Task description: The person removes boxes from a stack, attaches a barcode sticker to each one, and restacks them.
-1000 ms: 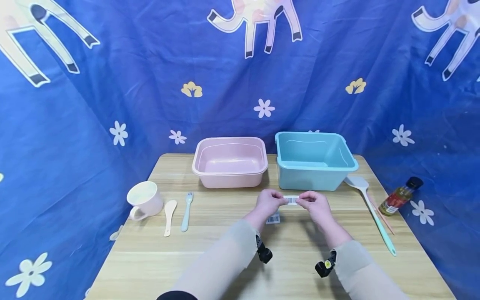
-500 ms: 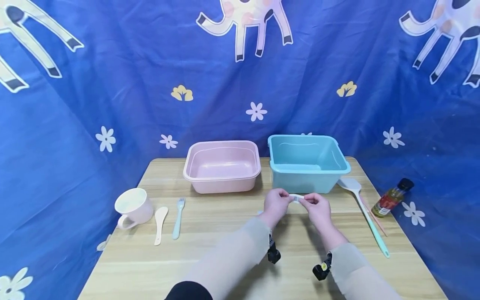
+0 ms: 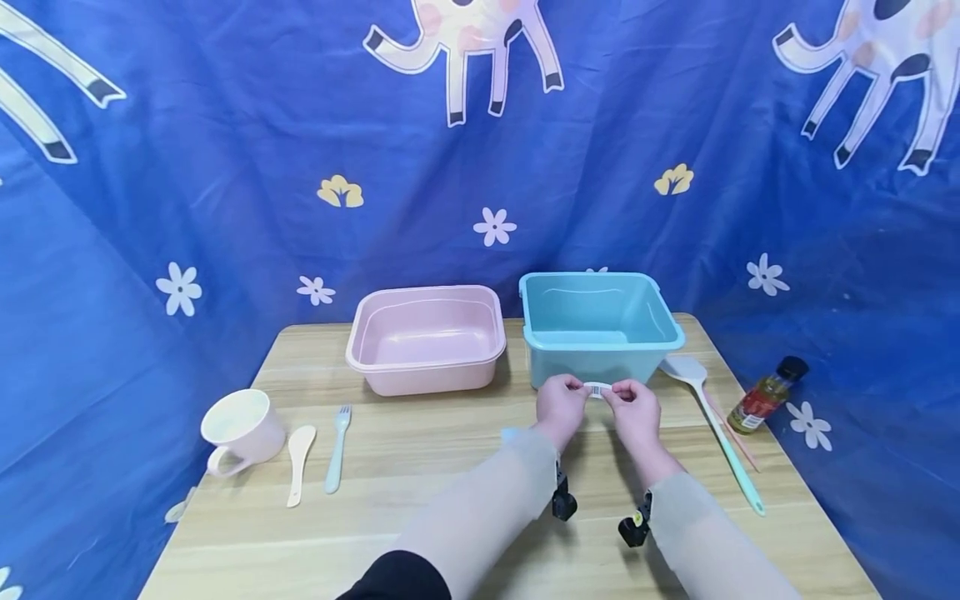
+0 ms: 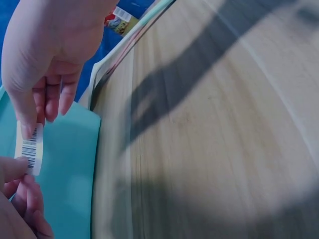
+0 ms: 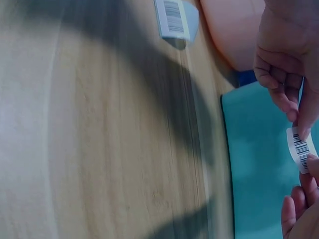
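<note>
On the table (image 3: 420, 467): pink tub (image 3: 425, 338) and blue tub (image 3: 600, 321) at the back; cup (image 3: 242, 429), spoon (image 3: 298, 450) and fork (image 3: 337, 443) to the left; spatula (image 3: 712, 417) and bottle (image 3: 765, 393) to the right. A second barcode label (image 5: 174, 19) lies on the wood. Left hand (image 3: 561, 406) and right hand (image 3: 636, 410) each pinch one end of a barcode sticker (image 3: 597, 389), stretched between the fingertips just in front of the blue tub's near wall, above the table.

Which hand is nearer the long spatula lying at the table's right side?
Right. The right hand pinches the barcode sticker at its end toward the spatula; the left hand holds the other end, farther off.
</note>
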Demonstrator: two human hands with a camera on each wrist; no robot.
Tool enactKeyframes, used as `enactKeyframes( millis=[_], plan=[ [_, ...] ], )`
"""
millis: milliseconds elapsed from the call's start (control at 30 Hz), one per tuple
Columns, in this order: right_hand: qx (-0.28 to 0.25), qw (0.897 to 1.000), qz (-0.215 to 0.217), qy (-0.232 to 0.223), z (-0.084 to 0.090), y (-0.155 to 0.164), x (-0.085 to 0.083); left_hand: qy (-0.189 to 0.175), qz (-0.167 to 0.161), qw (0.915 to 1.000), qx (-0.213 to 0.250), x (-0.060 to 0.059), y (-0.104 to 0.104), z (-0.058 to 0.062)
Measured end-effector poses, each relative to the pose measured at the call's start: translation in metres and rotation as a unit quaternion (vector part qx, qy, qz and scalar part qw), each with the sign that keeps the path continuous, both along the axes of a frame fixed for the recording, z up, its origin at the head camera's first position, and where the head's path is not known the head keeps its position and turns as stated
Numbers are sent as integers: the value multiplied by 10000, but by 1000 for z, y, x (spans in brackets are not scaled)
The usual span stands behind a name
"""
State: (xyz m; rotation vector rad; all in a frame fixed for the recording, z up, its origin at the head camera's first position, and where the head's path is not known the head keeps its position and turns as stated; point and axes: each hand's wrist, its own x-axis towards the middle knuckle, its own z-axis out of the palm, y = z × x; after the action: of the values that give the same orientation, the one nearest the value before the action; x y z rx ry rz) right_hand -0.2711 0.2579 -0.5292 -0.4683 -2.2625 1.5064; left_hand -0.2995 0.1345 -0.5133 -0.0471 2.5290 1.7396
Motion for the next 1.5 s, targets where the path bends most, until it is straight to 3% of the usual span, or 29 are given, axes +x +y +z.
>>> enactKeyframes(
  millis=[500, 733, 1500],
  plan=[
    [335, 9991, -264, 35, -4, 0, -24, -47, 130, 9998, -112, -15, 11, 3],
    [390, 9985, -378, -61, -5, 0, -29, -254, 67, 9995, 149, -16, 15, 0],
    [391, 9967, -711, 3, -4, 2, -41, -327, 12, 9985, 434, -20, 26, 2]
  ],
)
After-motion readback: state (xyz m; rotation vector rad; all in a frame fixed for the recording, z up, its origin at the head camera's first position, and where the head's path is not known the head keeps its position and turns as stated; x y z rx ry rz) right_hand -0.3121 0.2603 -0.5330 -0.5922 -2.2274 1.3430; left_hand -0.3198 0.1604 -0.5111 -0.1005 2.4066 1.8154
